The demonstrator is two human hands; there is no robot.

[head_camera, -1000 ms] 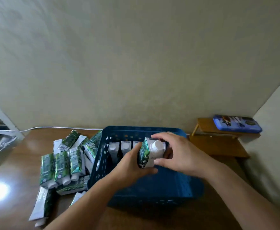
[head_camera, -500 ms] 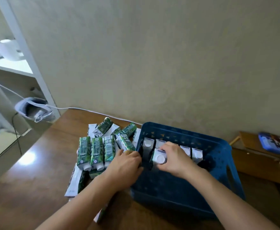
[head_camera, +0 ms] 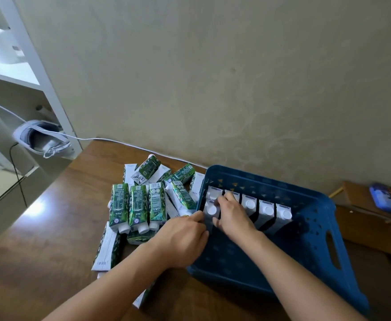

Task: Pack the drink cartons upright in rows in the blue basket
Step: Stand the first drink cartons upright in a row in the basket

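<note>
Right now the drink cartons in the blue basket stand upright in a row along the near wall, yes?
Not quite. In the head view the upright cartons in the blue basket line the far wall, toward the room wall, not the near one. The rest is correct.

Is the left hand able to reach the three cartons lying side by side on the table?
Probably yes: the left hand is beside the three cartons, and nothing lies between them.

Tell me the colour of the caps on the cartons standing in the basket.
White caps, clearest in the head view.
</note>
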